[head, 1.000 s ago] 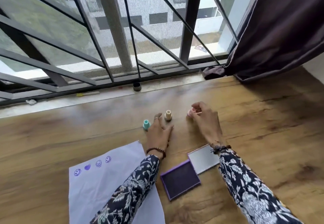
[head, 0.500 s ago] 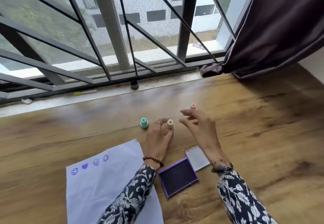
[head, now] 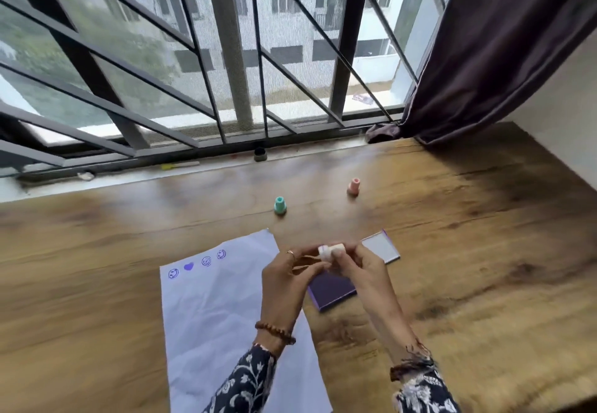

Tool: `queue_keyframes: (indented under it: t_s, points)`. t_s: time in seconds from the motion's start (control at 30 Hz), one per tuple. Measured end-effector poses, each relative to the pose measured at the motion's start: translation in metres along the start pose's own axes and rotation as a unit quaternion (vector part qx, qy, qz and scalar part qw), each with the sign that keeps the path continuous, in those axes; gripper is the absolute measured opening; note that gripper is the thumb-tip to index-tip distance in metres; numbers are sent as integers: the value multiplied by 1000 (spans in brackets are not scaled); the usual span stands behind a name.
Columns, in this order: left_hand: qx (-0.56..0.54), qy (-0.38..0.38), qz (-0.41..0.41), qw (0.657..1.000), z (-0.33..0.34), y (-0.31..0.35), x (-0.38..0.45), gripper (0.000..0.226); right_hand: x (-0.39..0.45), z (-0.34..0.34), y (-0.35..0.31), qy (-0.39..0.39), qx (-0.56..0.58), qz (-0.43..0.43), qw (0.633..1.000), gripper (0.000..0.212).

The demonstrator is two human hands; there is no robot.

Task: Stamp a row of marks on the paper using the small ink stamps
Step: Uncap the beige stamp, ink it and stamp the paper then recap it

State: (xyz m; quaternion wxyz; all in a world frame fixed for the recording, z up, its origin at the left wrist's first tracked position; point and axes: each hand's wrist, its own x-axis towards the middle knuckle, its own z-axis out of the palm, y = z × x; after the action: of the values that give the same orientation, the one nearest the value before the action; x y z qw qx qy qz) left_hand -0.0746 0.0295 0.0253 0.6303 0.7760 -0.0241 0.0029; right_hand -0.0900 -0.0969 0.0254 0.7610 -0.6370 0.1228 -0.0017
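A small cream stamp [head: 330, 250] is held on its side above the table, between my left hand [head: 287, 280] and my right hand [head: 358, 267]. Both hands pinch it, just over the open purple ink pad [head: 332, 286]. The pad's lid [head: 381, 246] lies open behind my right hand. To the left lies the white paper [head: 219, 322] with a row of several purple marks [head: 197, 264] near its top edge. A teal stamp [head: 279, 205] and a pink stamp [head: 353, 186] stand upright farther back on the wooden table [head: 468, 251].
A barred window [head: 226, 57] runs along the table's far edge. On its sill sit a small dark pot [head: 260, 153] and a yellow-tipped pen [head: 181, 165]. A dark curtain [head: 484, 57] hangs at the right, its hem on the table corner.
My left hand lifted the cream stamp off the table and brought it toward me. My right hand let go of the pink stamp and joined it on the cream stamp.
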Motion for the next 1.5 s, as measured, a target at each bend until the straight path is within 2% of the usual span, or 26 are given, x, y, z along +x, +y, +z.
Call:
queue_keyframes:
  t_s: [0.13,0.23,0.33,0.5,0.63,0.7,0.77,0.83,0.87,0.9,0.97,1.03,1.27,1.5]
  points:
    - [7,8,29,1000,-4,5,-11,19,-17,16,7,44,43,34,998,19]
    - [33,-1,67,997,-9,4,-18,22,-24,27,9,63,106,68,990,29]
    - [44,-19,94,994,-13,-4,-25,31,-26,28,8,115,230,138,956,30]
    - [39,-4,52,998,-21,-26,-26,24,-24,15,11,107,360,228,898,28]
    - [39,-39,-14,998,-22,-40,-23,21,-23,2,16,86,374,227,895,25]
    - [33,-55,-55,996,-21,-45,-21,21,-21,-4,21,96,331,196,918,23]
    - [15,-79,-90,993,-20,-48,-19,20,-19,-10,26,102,227,161,955,20]
    - [17,-104,-97,990,-20,-50,-18,19,-19,-13,30,115,51,125,984,13]
    - [19,-117,-99,988,-21,-51,-17,19,-19,-14,31,129,-54,105,985,7]
    - [20,-128,-102,986,-21,-52,-16,19,-19,-14,32,143,-160,82,973,2]
    - [12,-144,-121,982,-21,-55,-14,21,-19,-12,34,148,-344,24,927,8]
    - [2,-153,-139,978,-20,-58,-13,23,-20,-7,37,131,-447,-29,885,9]
    - [-20,-164,-149,975,-21,-66,-7,23,-24,0,42,96,-538,-101,831,10]
    - [-8,-160,-128,979,-32,-60,-12,23,-13,8,24,32,-593,-93,799,10]
